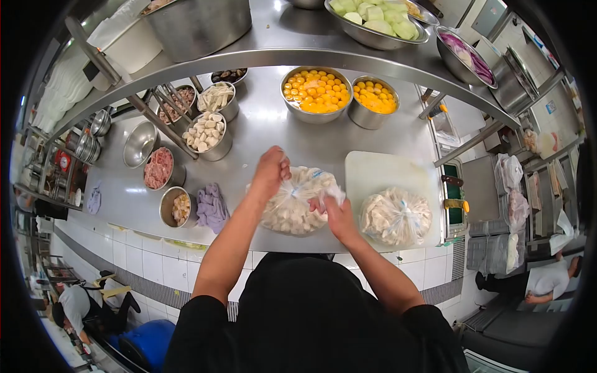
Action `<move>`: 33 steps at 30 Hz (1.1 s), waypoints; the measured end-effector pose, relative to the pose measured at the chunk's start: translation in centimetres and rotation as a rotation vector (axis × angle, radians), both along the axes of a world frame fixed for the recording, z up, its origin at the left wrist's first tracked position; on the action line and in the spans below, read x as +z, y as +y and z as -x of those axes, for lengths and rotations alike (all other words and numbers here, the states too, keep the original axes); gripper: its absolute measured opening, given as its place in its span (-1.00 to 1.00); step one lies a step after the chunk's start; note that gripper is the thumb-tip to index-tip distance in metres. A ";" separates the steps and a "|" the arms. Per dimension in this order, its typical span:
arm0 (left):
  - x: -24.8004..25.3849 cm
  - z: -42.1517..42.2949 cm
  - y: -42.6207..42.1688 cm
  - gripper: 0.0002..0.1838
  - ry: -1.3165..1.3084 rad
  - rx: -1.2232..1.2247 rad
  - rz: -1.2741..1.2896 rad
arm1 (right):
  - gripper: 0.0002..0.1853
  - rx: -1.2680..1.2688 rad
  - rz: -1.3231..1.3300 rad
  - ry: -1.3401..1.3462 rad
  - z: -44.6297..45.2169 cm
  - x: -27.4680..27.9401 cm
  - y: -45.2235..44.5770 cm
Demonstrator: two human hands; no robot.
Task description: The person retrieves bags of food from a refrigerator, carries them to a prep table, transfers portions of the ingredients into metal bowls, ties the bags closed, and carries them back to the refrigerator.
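Note:
A clear plastic bag of pale chunks [291,214] lies on the steel counter in front of me, its neck gathered near the middle. My left hand [271,172] is closed above the bag's upper left side, its fingers curled together; what they pinch is too small to make out. My right hand [336,210] grips bunched plastic of the bag at its right side. To the right, a second bag of similar pale pieces [395,217] rests on a white cutting board [373,165], its neck drawn together.
Egg yolks fill a wide bowl [316,115] and a pot [372,122]. Left stand containers of minced meat [159,168] and pale pieces [206,133], beside a purple cloth [212,208]. A steel shelf [280,58] crosses above. Two other people are at the far left and right.

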State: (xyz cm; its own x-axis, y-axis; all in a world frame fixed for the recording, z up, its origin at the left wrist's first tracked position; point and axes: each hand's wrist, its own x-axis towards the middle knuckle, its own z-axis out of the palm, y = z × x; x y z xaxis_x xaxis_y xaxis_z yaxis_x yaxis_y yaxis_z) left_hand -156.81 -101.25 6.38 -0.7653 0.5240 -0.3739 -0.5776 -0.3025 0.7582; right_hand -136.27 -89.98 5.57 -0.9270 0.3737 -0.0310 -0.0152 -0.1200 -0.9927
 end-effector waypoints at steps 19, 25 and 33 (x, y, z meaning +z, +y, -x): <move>2.4 0.2 -7.0 -0.80 1.302 -0.995 1.170 | -0.71 0.226 -1.360 -0.264 0.0 0.0 3.0; -0.9 -1.1 -6.0 -0.76 0.593 -0.896 0.294 | -0.72 0.197 0.135 -0.132 3.4 -0.7 1.4; -4.1 -5.1 -6.2 -0.92 0.528 -0.400 0.201 | -0.72 0.144 0.268 -0.202 6.4 -3.4 0.3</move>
